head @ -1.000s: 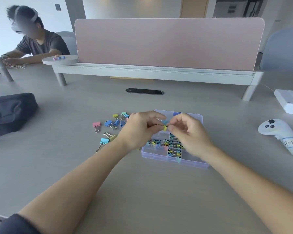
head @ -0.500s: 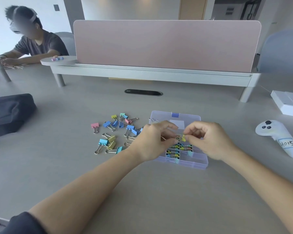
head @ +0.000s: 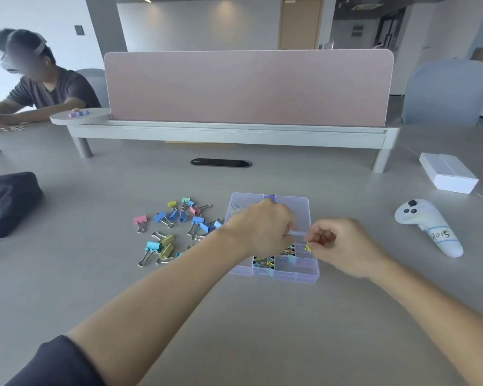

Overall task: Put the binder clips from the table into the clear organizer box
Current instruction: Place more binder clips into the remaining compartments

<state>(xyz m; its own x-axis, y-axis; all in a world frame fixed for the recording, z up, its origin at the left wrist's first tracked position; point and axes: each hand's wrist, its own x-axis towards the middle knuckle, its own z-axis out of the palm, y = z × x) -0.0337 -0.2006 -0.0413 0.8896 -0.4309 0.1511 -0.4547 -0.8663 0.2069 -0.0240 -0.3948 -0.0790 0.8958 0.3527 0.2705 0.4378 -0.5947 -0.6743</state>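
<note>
While my right hand pinches a yellow binder clip over the clear organizer box, my left hand curls down into the box; I cannot tell whether it grips anything. Just left of the box, loose binder clips lie scattered on the grey table. Beyond them stands a pink divider screen, with a white controller on the right and a dark bag on the left
</note>
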